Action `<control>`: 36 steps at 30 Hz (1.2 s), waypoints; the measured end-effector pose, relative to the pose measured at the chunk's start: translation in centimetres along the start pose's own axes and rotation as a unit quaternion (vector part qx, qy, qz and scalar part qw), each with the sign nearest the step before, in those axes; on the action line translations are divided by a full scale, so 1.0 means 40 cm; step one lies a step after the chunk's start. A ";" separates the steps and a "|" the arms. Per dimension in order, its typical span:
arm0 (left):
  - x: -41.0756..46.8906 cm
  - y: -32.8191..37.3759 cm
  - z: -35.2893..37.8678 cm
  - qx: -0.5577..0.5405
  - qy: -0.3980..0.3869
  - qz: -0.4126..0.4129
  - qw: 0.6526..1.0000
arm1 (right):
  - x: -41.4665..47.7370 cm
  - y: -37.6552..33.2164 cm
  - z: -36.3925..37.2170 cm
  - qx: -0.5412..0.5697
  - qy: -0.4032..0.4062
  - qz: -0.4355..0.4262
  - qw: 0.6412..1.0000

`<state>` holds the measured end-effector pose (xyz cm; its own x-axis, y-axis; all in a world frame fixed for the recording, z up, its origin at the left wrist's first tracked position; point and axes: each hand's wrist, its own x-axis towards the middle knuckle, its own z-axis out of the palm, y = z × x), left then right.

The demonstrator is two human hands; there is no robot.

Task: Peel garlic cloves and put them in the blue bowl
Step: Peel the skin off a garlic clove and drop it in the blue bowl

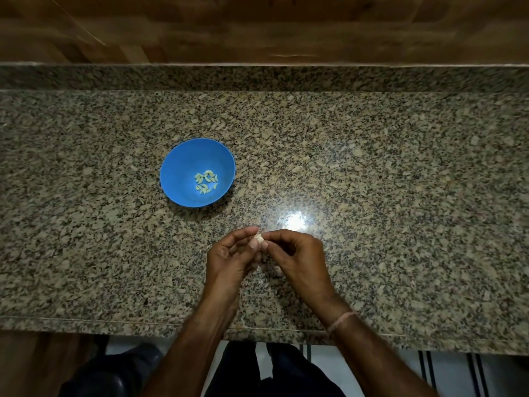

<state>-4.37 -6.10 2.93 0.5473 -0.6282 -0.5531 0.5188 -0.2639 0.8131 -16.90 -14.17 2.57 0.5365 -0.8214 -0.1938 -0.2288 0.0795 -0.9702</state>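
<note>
A blue bowl [177,170] stands on the speckled granite counter [372,181], left of centre. Several pale peeled garlic cloves [206,182] lie in its bottom. In front of the bowl and to its right, my two hands meet above the counter. A small whitish garlic clove [258,238] is pinched between the fingertips of my left hand [232,259] and my right hand [297,256]. Most of the clove is hidden by my fingers. Pale bits, perhaps skin, lie on the counter under my hands, hard to make out.
A raised granite ledge [257,77] runs along the back, with a wooden wall [257,27] behind it. The counter's front edge [114,320] is near my body. A bright light glare [293,222] shows just beyond my hands.
</note>
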 end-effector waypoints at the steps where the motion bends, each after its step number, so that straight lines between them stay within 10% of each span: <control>1: -0.002 -0.001 0.000 0.017 0.002 0.008 1.000 | 0.000 0.002 -0.002 -0.021 -0.006 -0.005 1.000; 18: -0.022 -0.018 0.010 0.194 0.040 0.106 0.974 | -0.012 0.023 0.007 -0.227 -0.049 -0.097 0.968; 31: 0.002 -0.062 -0.017 0.112 0.069 0.025 0.991 | -0.008 0.068 0.027 -0.031 0.028 0.053 0.998; 36: 0.058 -0.018 -0.047 0.409 0.099 0.199 0.885 | -0.014 0.102 0.001 -0.092 0.010 0.078 0.993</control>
<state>-2.24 -5.98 0.73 0.7257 -0.6717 -0.1488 -0.3457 -0.5431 0.7652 -18.11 -13.37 -1.30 0.4668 -0.8189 -0.3339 -0.4535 0.1024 -0.8853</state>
